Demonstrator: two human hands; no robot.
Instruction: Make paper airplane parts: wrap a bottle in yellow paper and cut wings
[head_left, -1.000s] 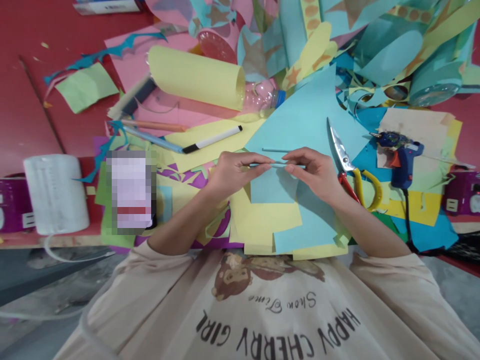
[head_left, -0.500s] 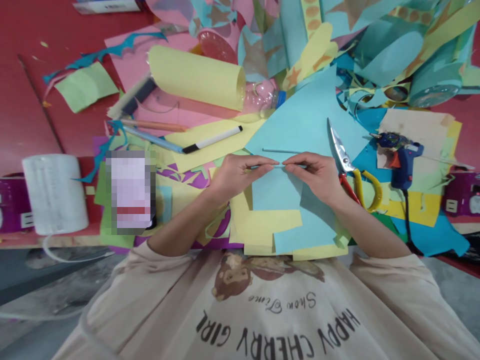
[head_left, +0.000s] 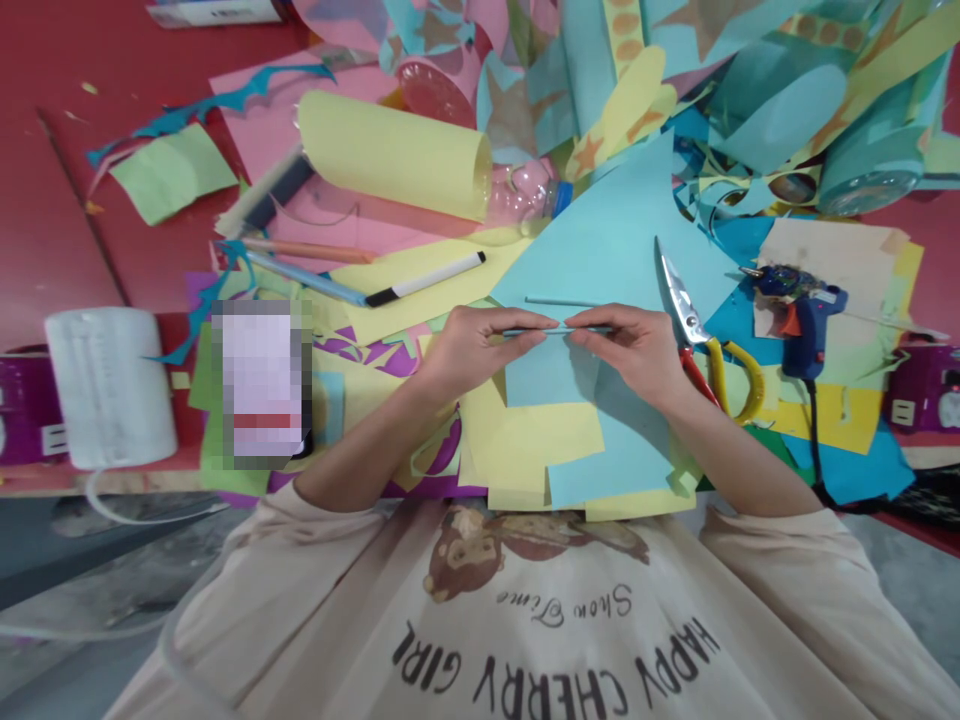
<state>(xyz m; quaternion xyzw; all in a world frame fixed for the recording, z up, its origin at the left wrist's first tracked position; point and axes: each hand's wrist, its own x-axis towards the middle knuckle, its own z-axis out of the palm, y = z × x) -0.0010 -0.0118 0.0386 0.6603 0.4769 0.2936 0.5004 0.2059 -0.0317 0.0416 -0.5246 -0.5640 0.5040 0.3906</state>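
My left hand (head_left: 487,345) and my right hand (head_left: 626,345) face each other, thumbs and fingers pinched on the thin rolled upper edge of a light blue paper sheet (head_left: 551,380). The flat part of this sheet hangs towards me below the roll. Just beyond my fingers lies a thin rolled paper stick (head_left: 566,301), its right end hidden behind my right hand. Scissors (head_left: 697,335) with red and yellow handles lie open to the right of my right hand. A large light blue sheet (head_left: 607,230) spreads out beyond both hands.
Right of the scissors is a blue glue gun (head_left: 810,320) with its cord. A white marker (head_left: 427,278), a blurred-out phone (head_left: 262,385) and a bottle (head_left: 525,195) in yellow paper lie to the left. Yellow paper pieces (head_left: 525,455) lie in front of me. Paper-covered crafts fill the back.
The sheet's lower edge has drawn up slightly towards my fingers, and more of the rolled edge shows between and beside them. Both hands stay almost in place.
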